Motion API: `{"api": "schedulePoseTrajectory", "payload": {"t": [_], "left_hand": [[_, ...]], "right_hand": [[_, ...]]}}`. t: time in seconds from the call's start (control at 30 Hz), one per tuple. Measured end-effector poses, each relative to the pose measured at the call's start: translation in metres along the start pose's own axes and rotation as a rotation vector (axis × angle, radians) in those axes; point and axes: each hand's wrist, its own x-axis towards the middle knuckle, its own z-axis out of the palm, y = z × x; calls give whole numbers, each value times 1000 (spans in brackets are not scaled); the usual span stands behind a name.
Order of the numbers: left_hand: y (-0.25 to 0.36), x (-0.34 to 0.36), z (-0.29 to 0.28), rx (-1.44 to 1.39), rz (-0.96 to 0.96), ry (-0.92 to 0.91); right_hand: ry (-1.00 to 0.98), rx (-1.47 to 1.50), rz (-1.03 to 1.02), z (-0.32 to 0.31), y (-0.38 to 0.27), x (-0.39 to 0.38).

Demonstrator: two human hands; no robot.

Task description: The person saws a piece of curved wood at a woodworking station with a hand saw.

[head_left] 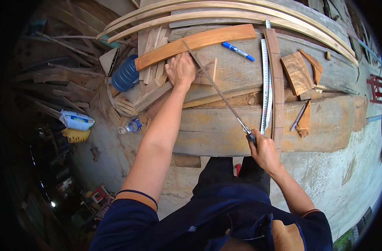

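Two hands work at the rough grey timber bench (pixel 224 129): the left hand (pixel 181 69) presses the curved orange-brown wooden board (pixel 195 44) flat, while the right hand's (pixel 264 150) grip closes around a long thin metal file (pixel 214 85), mid-stroke; steady pressure seems needed.

A rough woodworking yard. Heavy timber beams (pixel 224 125) serve as a bench, littered with wood offcuts (pixel 297 73). Curved planks (pixel 224 12) are stacked behind.

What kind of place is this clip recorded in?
Most likely a rough woodworking yard or carpentry shed. A heavy timber workbench carries curved wooden slats and offcuts, and the right hand works a long metal file across a block beside a measuring tape.
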Motion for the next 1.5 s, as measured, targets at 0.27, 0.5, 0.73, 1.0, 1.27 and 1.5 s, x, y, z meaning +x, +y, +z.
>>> {"api": "schedulePoseTrajectory", "payload": {"t": [0.27, 0.5, 0.73, 1.0, 1.27, 1.5], "left_hand": [[8, 1, 2, -22, -4, 3], [-1, -2, -3, -29, -26, 7], [12, 3, 5, -27, 15, 12], [-3, -2, -5, -24, -57, 2], [11, 3, 6, -38, 5, 9], [-9, 1, 6, -25, -36, 53]], "right_hand": [[160, 117, -35, 53, -39, 129], [72, 82, 62, 53, 26, -49], [222, 152, -56, 54, -27, 108], [188, 128, 49, 71, 3, -11], [250, 91, -54, 51, -42, 108], [207, 62, 35, 65, -17, -6]]}}
